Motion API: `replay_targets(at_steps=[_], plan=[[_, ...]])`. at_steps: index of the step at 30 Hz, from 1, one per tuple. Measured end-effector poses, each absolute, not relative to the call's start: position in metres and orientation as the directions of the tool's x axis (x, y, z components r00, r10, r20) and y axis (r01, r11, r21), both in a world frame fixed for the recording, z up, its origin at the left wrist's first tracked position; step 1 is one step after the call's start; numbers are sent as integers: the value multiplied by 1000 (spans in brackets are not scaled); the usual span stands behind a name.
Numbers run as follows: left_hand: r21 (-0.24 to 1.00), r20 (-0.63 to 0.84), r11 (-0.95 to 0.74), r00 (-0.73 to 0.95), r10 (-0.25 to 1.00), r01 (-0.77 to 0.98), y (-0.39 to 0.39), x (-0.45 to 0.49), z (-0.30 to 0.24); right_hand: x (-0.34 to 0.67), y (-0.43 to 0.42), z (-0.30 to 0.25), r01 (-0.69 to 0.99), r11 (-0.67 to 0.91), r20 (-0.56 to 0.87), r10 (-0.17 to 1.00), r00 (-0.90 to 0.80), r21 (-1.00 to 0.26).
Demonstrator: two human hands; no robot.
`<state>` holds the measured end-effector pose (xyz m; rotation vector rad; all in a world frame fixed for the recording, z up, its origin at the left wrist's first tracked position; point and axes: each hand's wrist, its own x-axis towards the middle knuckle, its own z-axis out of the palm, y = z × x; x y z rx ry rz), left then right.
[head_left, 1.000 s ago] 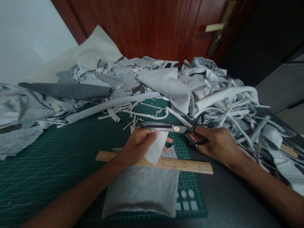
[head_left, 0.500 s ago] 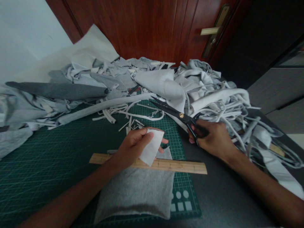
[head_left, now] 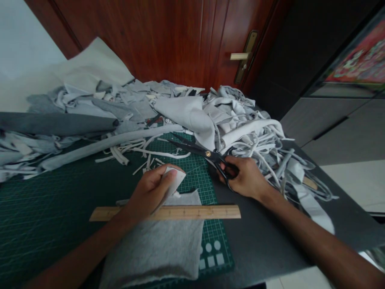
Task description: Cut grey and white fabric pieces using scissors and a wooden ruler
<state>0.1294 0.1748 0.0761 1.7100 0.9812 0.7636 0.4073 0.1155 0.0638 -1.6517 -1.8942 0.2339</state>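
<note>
My left hand (head_left: 148,189) pinches a small white fabric piece (head_left: 173,179), which curls up between thumb and fingers. My right hand (head_left: 245,177) grips black tailor's scissors (head_left: 200,149) by the handles, their slightly parted blades pointing up and left over a green cutting mat (head_left: 197,176). Below my left hand lies a wooden ruler (head_left: 165,213), resting across a grey fabric piece (head_left: 153,249). The ruler hides a strip of that fabric. Thin white offcuts (head_left: 144,154) lie just beyond the hand.
A large heap of grey and white fabric scraps (head_left: 210,116) spreads along the back of the dark tabletop (head_left: 264,224) and touches the mat. Behind it stands a reddish wooden door (head_left: 162,36) with a brass handle (head_left: 240,56). Dark cabinets (head_left: 327,120) stand to the right.
The whole scene has shifted left and down in view. The scissors have swung from nearly level to tilted up-left, and the white piece now curls more tightly in my left hand.
</note>
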Motion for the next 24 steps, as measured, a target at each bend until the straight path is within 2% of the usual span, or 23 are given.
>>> replay_targets(at_steps=[8, 13, 18, 24], plan=[[953, 110, -207, 385, 916, 221, 175, 130, 72, 414, 109, 73, 812, 335, 262, 937, -231, -479], [923, 200, -322, 456, 867, 209, 174, 128, 72, 409, 109, 66, 808, 318, 187, 948, -258, -496], [944, 125, -267, 542, 831, 193, 170, 128, 76, 408, 110, 62, 780, 332, 168, 943, -287, -531], [966, 90, -203, 530, 843, 159, 168, 129, 77, 407, 108, 68, 754, 354, 152, 933, -326, -553]])
